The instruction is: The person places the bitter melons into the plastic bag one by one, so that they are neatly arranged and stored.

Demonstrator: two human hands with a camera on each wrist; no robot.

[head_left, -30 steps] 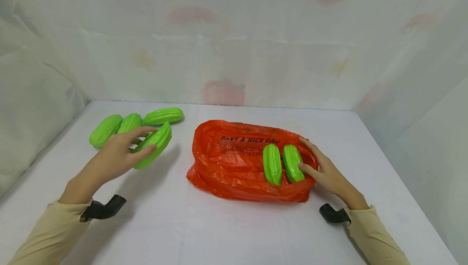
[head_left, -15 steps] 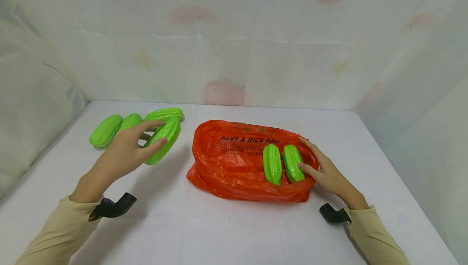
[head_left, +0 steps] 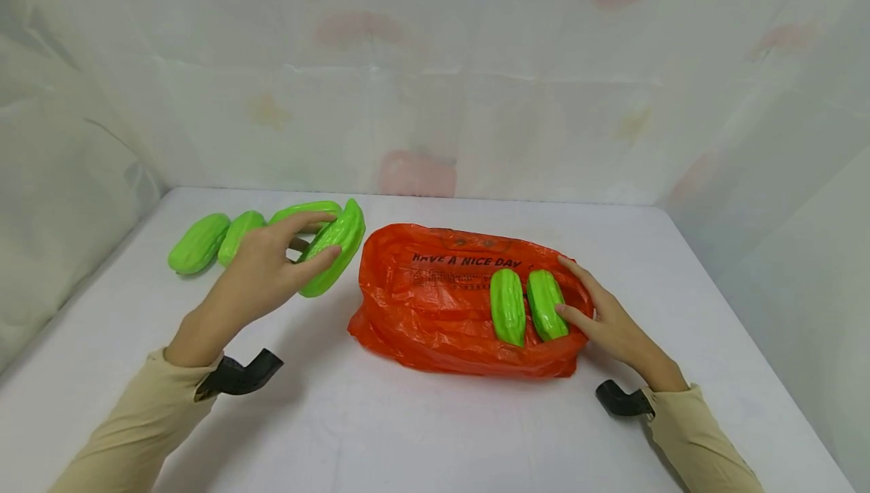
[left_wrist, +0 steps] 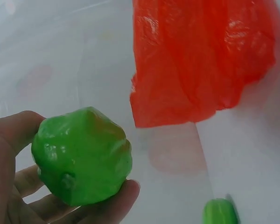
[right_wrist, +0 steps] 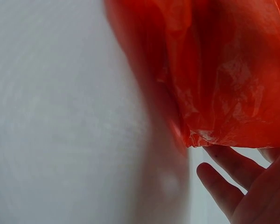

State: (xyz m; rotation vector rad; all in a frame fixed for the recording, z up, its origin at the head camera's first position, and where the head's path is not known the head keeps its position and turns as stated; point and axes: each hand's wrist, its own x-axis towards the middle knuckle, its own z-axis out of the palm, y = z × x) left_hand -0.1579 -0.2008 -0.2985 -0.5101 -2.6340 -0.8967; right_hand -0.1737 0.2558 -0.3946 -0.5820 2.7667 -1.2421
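Observation:
My left hand (head_left: 261, 275) holds a bright green ridged gourd (head_left: 337, 245) between thumb and fingers, tilted and raised over the table just left of the bag. Seen end-on, the same gourd (left_wrist: 84, 156) fills the palm side in the left wrist view. A red plastic bag (head_left: 414, 323) lies with its mouth spread toward me, printed "HAVE A NICE DAY". Two green gourds (head_left: 507, 306) lie side by side in its right part. At the bag's right edge, my right hand (head_left: 617, 333) grips the rim, thumb inside by the nearer gourd and fingers outside.
Three more green gourds (head_left: 199, 244) lie at the back left of the white table (head_left: 421, 432), one partly behind my left hand. A pale patterned cloth (head_left: 530, 115) stands along the back, and cloth also closes in both sides.
My left hand has carried its gourd rightward and slightly back, closer to the bag's left edge. The right hand and the bag with its two gourds have stayed in place.

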